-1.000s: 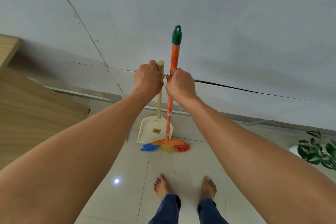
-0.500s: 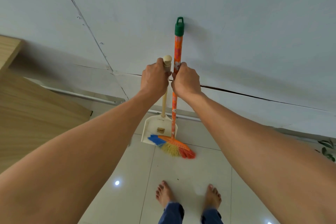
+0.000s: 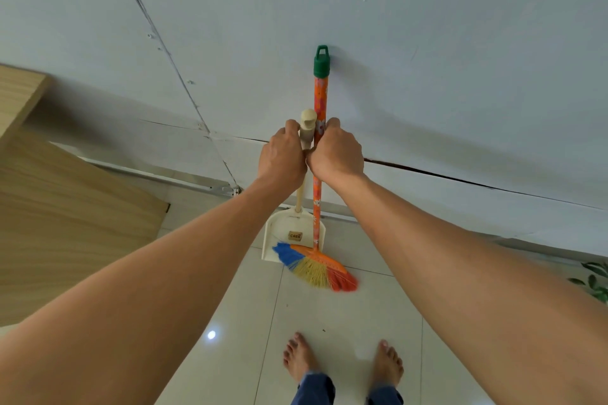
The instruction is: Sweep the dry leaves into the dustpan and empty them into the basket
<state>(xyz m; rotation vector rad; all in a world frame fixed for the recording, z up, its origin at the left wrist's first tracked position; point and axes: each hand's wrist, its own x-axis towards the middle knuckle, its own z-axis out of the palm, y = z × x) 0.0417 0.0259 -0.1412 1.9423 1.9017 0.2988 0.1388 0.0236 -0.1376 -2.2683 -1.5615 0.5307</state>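
Observation:
A cream dustpan (image 3: 289, 233) with a long cream handle stands upright against the grey wall. My left hand (image 3: 283, 154) is closed around that handle near its top. Right beside it stands a broom (image 3: 320, 99) with an orange patterned stick, a green cap and blue, yellow and red bristles resting on the floor tiles. My right hand (image 3: 335, 153) grips the broom stick at the same height, touching my left hand. No leaves or basket are in view.
A wooden panel (image 3: 65, 217) fills the left side. The grey wall (image 3: 427, 59) is directly ahead with a metal rail at its base. A green plant (image 3: 595, 283) peeks in at the right edge. My bare feet (image 3: 342, 362) stand on white floor tiles.
The broom's bristle head has swung from flat in front of the dustpan to slanting down to the right. Both hands stay closed on the handles.

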